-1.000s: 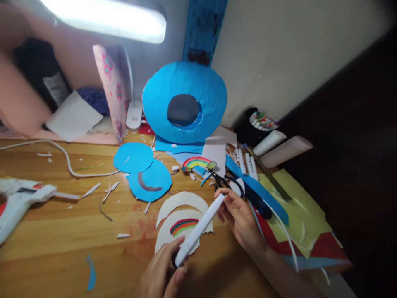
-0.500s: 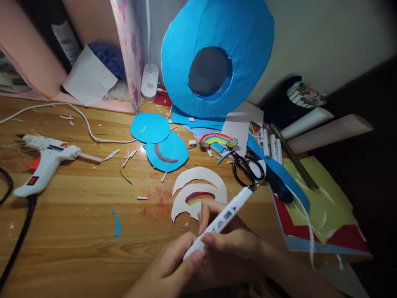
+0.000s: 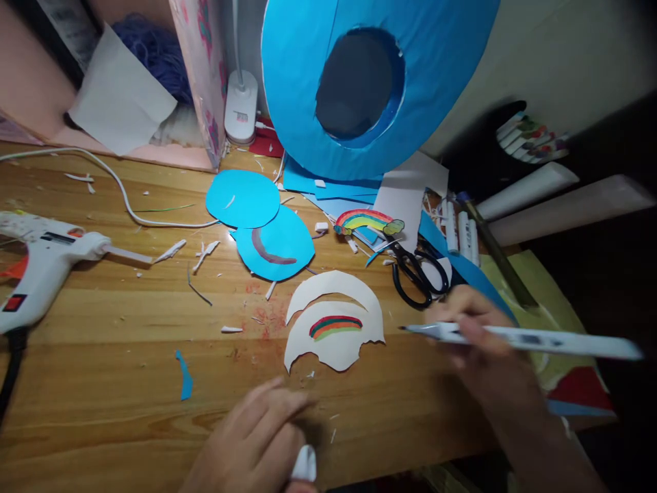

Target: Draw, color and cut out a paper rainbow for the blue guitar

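Observation:
My right hand point(image 3: 475, 335) grips an uncapped marker point(image 3: 544, 340), its dark tip pointing left over the wood. Low in the picture, my left hand point(image 3: 256, 435) is closed round a white marker cap point(image 3: 304, 463). Between and beyond the hands lies a cut white paper point(image 3: 328, 352) with a small striped arc in red, green and orange, touched by neither hand. Black-handled scissors point(image 3: 418, 277) rest just behind my right hand. A coloured rainbow cutout point(image 3: 365, 220) lies near their pivot. Two blue paper rounds point(image 3: 242, 198) overlap farther left, one bearing a dark curved stroke.
A white glue gun point(image 3: 48, 263) lies at the left with its cord. A large blue ring point(image 3: 436, 61) stands at the back. Coloured sheets point(image 3: 538, 287), markers point(image 3: 462, 233) and white rolls point(image 3: 569, 205) are on the right. Paper scraps dot the wooden table point(image 3: 128, 438).
The marker has been uncapped. My right hand has moved right with it, and my left hand has moved down and left with the cap. The view has shifted slightly.

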A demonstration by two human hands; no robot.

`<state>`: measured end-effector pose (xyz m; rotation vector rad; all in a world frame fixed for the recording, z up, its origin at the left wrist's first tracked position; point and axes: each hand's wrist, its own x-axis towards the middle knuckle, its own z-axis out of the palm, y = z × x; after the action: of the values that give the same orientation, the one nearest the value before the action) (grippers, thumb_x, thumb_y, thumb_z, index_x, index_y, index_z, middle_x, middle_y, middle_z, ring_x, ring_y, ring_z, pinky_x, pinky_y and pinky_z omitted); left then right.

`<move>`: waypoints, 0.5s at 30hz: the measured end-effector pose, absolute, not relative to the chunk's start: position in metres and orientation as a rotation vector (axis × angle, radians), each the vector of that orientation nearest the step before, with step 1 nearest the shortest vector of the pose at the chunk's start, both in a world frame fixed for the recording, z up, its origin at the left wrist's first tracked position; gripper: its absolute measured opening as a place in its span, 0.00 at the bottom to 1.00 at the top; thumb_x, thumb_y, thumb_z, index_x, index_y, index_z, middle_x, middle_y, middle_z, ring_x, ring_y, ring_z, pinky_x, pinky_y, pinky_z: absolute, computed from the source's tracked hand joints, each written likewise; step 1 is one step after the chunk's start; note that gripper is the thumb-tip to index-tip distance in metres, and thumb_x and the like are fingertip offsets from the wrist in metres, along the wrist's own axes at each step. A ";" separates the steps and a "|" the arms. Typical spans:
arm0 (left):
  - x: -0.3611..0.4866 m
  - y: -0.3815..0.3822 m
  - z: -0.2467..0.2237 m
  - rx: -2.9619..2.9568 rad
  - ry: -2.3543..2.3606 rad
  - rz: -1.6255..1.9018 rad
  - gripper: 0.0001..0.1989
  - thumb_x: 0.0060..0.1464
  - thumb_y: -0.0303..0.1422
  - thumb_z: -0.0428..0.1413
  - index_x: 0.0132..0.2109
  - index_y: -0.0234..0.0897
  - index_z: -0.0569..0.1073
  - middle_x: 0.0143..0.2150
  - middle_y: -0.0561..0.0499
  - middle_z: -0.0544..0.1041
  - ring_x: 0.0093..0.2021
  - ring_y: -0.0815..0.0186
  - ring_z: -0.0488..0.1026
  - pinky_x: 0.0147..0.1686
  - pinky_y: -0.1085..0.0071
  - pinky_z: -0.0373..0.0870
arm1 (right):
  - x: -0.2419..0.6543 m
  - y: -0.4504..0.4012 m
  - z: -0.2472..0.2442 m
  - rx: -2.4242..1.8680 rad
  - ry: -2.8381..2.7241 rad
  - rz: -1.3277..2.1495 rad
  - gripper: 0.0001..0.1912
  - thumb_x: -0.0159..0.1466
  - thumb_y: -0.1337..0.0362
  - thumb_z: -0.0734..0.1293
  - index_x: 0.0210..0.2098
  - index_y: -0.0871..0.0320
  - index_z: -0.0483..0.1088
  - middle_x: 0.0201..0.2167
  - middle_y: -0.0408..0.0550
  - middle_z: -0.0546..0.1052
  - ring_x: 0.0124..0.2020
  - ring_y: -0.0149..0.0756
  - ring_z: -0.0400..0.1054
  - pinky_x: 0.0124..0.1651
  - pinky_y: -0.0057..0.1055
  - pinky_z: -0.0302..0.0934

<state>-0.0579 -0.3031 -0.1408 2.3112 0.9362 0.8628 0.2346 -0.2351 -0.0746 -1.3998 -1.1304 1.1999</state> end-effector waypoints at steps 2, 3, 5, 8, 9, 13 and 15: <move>-0.051 -0.288 -0.132 2.506 0.914 0.705 0.12 0.63 0.37 0.49 0.35 0.36 0.70 0.54 0.45 0.75 0.56 0.64 0.70 0.61 0.67 0.59 | 0.207 -0.237 -0.090 -1.359 -1.290 1.426 0.08 0.58 0.54 0.68 0.33 0.51 0.71 0.24 0.42 0.71 0.21 0.31 0.62 0.20 0.26 0.54; -0.047 -0.282 -0.128 2.525 0.921 0.699 0.11 0.63 0.36 0.49 0.35 0.35 0.71 0.56 0.44 0.73 0.58 0.64 0.68 0.63 0.65 0.57 | 0.193 -0.237 -0.097 -1.335 -1.355 1.458 0.07 0.59 0.57 0.68 0.34 0.52 0.71 0.26 0.42 0.72 0.24 0.31 0.64 0.23 0.26 0.57; -0.042 -0.278 -0.126 2.523 0.933 0.634 0.10 0.63 0.34 0.48 0.37 0.33 0.71 0.58 0.43 0.71 0.60 0.63 0.66 0.63 0.62 0.57 | 0.170 -0.237 -0.110 -1.293 -1.427 1.440 0.04 0.58 0.61 0.68 0.32 0.54 0.69 0.27 0.42 0.72 0.26 0.31 0.64 0.27 0.26 0.58; -0.042 -0.281 -0.130 2.487 0.943 0.594 0.11 0.63 0.33 0.48 0.43 0.32 0.72 0.59 0.42 0.70 0.61 0.63 0.64 0.61 0.64 0.61 | 0.153 -0.236 -0.125 -1.346 -1.444 1.332 0.09 0.57 0.63 0.69 0.26 0.56 0.64 0.23 0.41 0.69 0.24 0.30 0.62 0.27 0.26 0.55; -0.043 -0.283 -0.132 2.473 0.946 0.587 0.12 0.63 0.33 0.48 0.45 0.31 0.72 0.59 0.43 0.70 0.61 0.63 0.64 0.60 0.65 0.61 | 0.152 -0.237 -0.128 -1.377 -1.453 1.296 0.10 0.58 0.62 0.69 0.25 0.56 0.63 0.22 0.40 0.68 0.24 0.30 0.61 0.26 0.26 0.55; -0.045 -0.284 -0.133 2.445 0.960 0.580 0.13 0.63 0.33 0.47 0.49 0.31 0.72 0.60 0.43 0.69 0.61 0.64 0.64 0.60 0.67 0.63 | 0.153 -0.241 -0.136 -1.419 -1.536 1.149 0.12 0.60 0.63 0.67 0.23 0.56 0.62 0.21 0.39 0.67 0.23 0.30 0.61 0.28 0.27 0.55; -0.045 -0.283 -0.132 2.435 0.971 0.577 0.13 0.63 0.33 0.47 0.49 0.31 0.72 0.61 0.44 0.68 0.61 0.64 0.64 0.59 0.68 0.63 | 0.153 -0.243 -0.136 -1.428 -1.599 1.090 0.12 0.61 0.64 0.66 0.23 0.56 0.62 0.20 0.38 0.66 0.22 0.29 0.60 0.27 0.26 0.55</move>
<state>-0.0448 -0.2831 -0.1316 2.4351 0.9715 0.5775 0.1534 -0.2425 -0.1360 -1.4278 -1.5989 1.0905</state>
